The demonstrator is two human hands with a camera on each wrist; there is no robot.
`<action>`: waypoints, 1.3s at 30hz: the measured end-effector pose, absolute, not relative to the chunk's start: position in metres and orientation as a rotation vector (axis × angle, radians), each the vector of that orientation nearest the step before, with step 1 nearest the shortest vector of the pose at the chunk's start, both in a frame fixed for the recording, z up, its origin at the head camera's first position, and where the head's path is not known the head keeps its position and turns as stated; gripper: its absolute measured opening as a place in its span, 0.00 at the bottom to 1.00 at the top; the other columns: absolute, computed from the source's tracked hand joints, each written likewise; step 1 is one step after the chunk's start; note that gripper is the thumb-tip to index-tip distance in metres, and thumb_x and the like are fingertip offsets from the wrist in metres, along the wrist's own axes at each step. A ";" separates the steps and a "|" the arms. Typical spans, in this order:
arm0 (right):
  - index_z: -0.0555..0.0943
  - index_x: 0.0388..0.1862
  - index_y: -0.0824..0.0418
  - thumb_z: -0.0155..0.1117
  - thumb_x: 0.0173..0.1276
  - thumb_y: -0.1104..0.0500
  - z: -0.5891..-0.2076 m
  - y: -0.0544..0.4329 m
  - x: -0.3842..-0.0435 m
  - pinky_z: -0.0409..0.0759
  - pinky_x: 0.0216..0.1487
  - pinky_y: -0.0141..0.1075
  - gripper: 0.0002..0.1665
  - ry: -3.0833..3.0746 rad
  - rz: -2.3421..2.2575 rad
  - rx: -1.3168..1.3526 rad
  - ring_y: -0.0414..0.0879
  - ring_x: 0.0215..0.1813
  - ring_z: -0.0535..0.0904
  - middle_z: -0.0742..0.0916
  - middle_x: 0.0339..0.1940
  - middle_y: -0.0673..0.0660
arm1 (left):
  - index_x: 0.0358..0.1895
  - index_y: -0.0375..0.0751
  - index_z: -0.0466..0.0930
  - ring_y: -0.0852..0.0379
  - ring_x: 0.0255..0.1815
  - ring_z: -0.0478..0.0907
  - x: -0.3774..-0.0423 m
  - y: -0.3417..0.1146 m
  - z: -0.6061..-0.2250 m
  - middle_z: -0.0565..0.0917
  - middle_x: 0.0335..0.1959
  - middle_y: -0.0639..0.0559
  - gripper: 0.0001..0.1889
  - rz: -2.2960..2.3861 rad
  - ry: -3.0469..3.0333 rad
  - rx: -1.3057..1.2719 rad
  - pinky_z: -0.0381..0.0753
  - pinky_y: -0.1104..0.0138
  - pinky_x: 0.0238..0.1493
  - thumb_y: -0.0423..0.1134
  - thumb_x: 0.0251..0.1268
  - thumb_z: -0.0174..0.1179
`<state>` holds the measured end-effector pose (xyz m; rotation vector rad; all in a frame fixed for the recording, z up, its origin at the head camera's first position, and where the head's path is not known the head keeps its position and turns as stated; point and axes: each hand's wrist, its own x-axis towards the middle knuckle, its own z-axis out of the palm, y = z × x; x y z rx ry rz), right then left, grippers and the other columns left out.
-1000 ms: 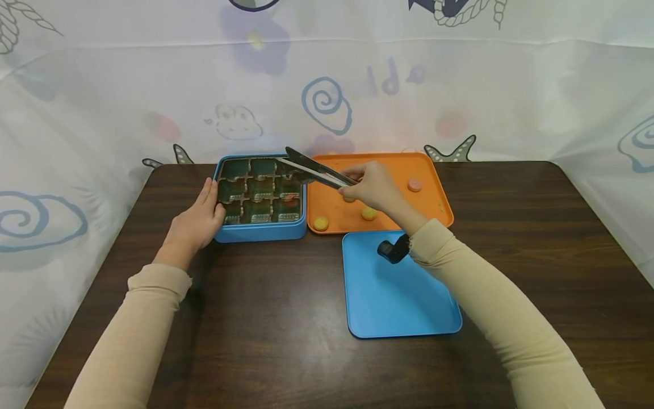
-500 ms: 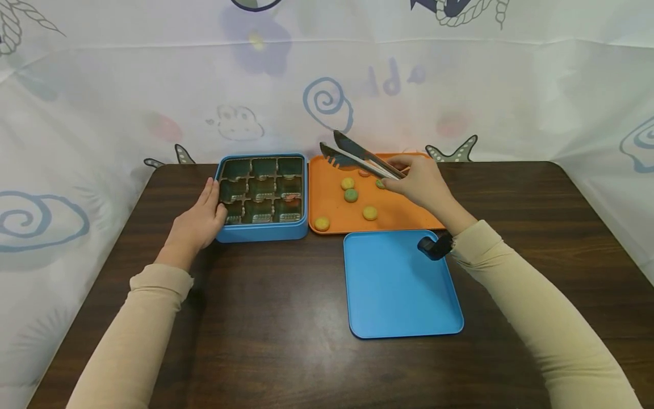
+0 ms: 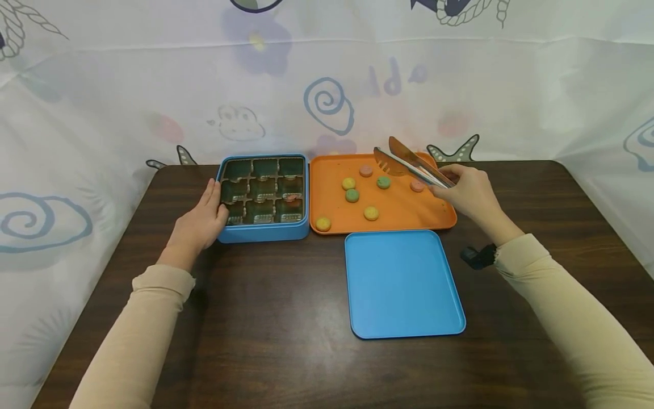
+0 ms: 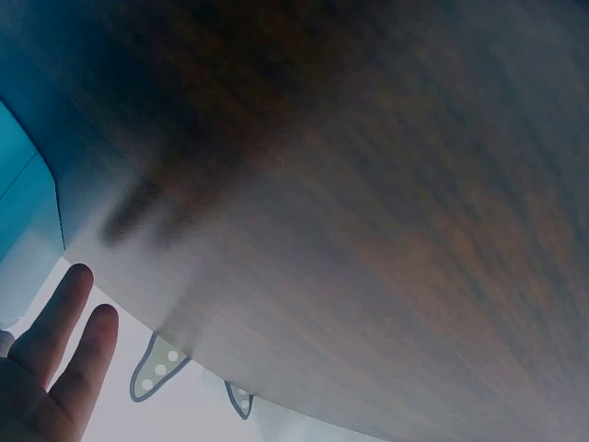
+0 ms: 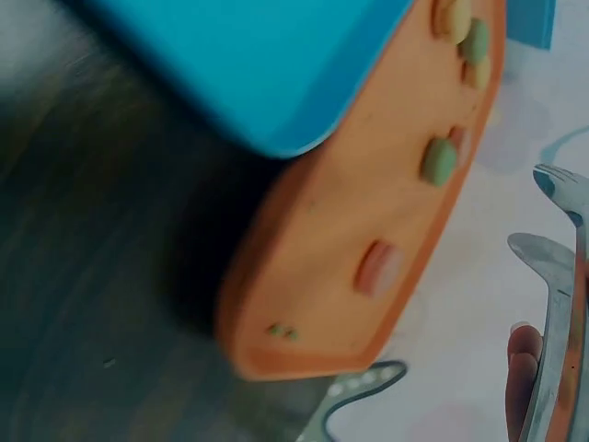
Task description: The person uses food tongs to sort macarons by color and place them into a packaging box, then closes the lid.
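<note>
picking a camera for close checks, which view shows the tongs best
Head view: the tongs show from tips to right hand. Right wrist view is closer, but its edge crops them; left wrist view shows none.

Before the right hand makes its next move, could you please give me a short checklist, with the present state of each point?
1. Tongs gripped by the right hand: ok.
2. Tong tips apart, holding nothing: ok.
3. Left hand touching the blue box: ok.
4. Pieces well separated on the orange tray: not ok; a yellow one and a green one lie close together.
5. Pink thing in the box whole: cannot tell.
</note>
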<state>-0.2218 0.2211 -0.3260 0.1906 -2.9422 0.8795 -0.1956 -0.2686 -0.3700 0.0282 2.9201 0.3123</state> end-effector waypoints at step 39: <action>0.75 0.57 0.71 0.63 0.64 0.51 -0.360 0.270 -0.218 0.71 0.25 0.34 0.30 -3.035 0.768 0.094 0.59 0.36 0.80 0.83 0.45 0.75 | 0.76 0.38 0.26 0.30 0.68 0.62 -0.193 -0.267 -0.368 0.29 0.78 0.43 0.33 0.327 2.930 0.020 0.75 0.44 0.46 0.50 0.74 0.20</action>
